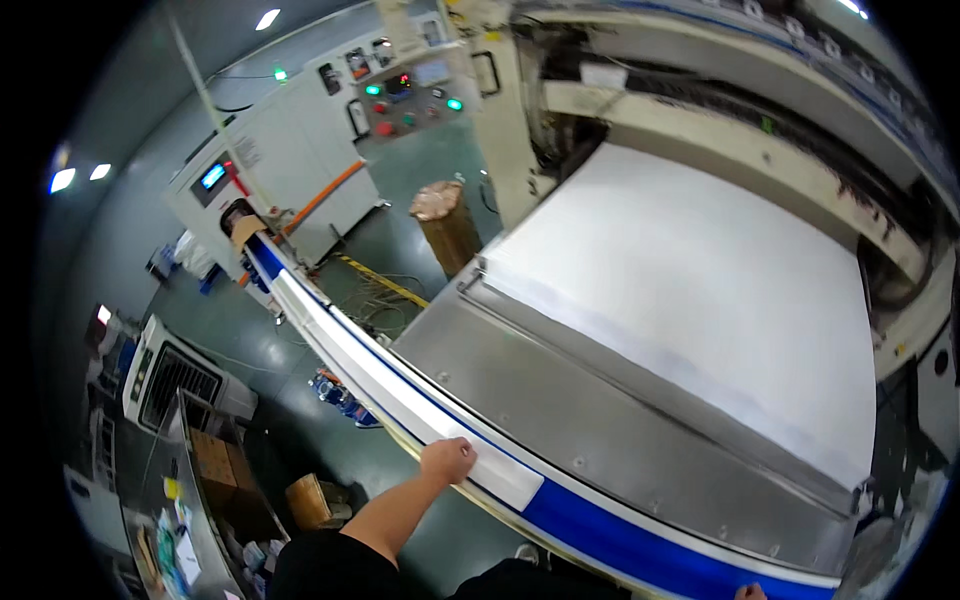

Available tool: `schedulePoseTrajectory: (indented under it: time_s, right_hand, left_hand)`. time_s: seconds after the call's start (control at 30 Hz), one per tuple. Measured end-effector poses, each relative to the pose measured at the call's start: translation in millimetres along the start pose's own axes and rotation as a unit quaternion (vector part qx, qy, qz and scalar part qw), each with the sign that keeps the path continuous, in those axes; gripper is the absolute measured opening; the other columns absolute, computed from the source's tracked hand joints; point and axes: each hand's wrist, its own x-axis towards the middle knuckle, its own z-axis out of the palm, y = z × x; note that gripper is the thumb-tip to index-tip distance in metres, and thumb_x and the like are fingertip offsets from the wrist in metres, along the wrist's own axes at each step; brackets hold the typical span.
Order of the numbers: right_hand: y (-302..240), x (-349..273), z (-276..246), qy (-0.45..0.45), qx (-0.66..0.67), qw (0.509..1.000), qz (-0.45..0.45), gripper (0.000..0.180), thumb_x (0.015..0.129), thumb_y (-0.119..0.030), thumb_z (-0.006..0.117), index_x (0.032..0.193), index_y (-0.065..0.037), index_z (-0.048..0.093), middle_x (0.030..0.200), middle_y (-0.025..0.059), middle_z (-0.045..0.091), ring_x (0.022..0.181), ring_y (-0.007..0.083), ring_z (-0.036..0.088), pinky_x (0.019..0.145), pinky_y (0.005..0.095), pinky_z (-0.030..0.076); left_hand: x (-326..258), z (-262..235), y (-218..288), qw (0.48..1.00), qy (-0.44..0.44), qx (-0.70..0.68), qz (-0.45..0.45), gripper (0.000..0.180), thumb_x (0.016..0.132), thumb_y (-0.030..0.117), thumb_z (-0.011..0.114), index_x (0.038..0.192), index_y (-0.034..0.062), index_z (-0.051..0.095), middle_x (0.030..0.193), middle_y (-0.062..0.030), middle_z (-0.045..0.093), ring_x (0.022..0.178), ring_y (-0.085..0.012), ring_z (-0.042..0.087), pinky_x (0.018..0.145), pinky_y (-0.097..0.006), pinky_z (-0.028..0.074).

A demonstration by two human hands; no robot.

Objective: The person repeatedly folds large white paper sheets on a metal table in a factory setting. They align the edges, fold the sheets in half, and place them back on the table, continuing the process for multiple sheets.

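A long white strip, folded or stacked and sheet-like, lies along the blue conveyor belt that runs diagonally in front of me. My left hand is over the strip near its closer end, touching it with fingers curled in; what they hold, if anything, is hidden. At the lower right edge of the picture only a bit of my right hand shows, by the belt. Its fingers are cut off from view. Beyond the belt, a wide white sheet or stack of sheets lies on the machine's bed, behind a bare metal plate.
The large cream machine frame arches over the sheet. A control panel with lit buttons stands at its left. A brown carton is on the floor beyond the belt. On the left are a cooler unit and a metal cart holding boxes.
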Motion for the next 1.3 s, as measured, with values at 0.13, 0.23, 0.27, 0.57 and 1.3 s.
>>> schedulePoseTrajectory:
  time_s: [0.13,0.23,0.27,0.57,1.3]
  right_hand:
    - [17.2,2.2,9.7,0.026,-0.019,0.998,-0.049,0.033,0.086,-0.031,0.051,0.083,-0.001,0.064,0.081,0.0243,0.064,0.077,0.0415,0.061,0.070,0.0483,0.047]
    - [21.5,14.2,13.1,0.062,-0.025,0.997,-0.024,0.034,0.085,-0.032,0.051,0.076,-0.001,0.062,0.076,0.0244,0.063,0.074,0.0417,0.060,0.066,0.0492,0.046]
    - [23.3,12.5,16.2,0.076,-0.044,0.995,-0.036,0.035,0.085,-0.033,0.050,0.075,-0.002,0.063,0.075,0.0247,0.063,0.073,0.0422,0.060,0.066,0.0492,0.046]
    - [-5.7,2.9,-0.3,0.082,0.008,0.995,0.057,0.036,0.085,-0.036,0.049,0.086,-0.004,0.066,0.084,0.0246,0.064,0.081,0.0429,0.060,0.073,0.0494,0.046]
    - [-11.9,8.6,16.4,0.167,0.041,0.980,0.096,0.018,0.073,-0.016,0.057,0.070,0.001,0.061,0.072,0.0202,0.063,0.071,0.0379,0.062,0.064,0.0456,0.048]
  left_hand:
    - [3.0,-7.1,9.4,0.999,-0.035,0.007,-0.008,0.027,0.081,0.037,0.050,0.086,0.0175,0.068,0.086,-0.0090,0.069,0.084,-0.0300,0.065,0.073,-0.042,0.051]
    - [1.2,-12.6,13.2,0.999,-0.041,0.006,-0.005,0.028,0.081,0.036,0.049,0.087,0.0171,0.069,0.088,-0.0094,0.069,0.086,-0.0298,0.065,0.074,-0.042,0.051]
    - [1.0,-15.5,15.3,0.999,-0.041,0.006,0.000,0.028,0.081,0.036,0.049,0.088,0.0170,0.069,0.088,-0.0094,0.069,0.086,-0.0296,0.065,0.075,-0.042,0.051]
    - [1.8,-20.1,15.2,0.999,-0.042,-0.009,-0.006,0.029,0.081,0.034,0.050,0.090,0.0163,0.071,0.095,-0.0094,0.069,0.091,-0.0287,0.064,0.080,-0.040,0.051]
    - [0.6,-5.1,7.3,0.997,0.065,-0.047,-0.015,0.025,0.079,0.036,0.054,0.088,0.0192,0.070,0.085,-0.0117,0.069,0.082,-0.0314,0.066,0.075,-0.041,0.052]
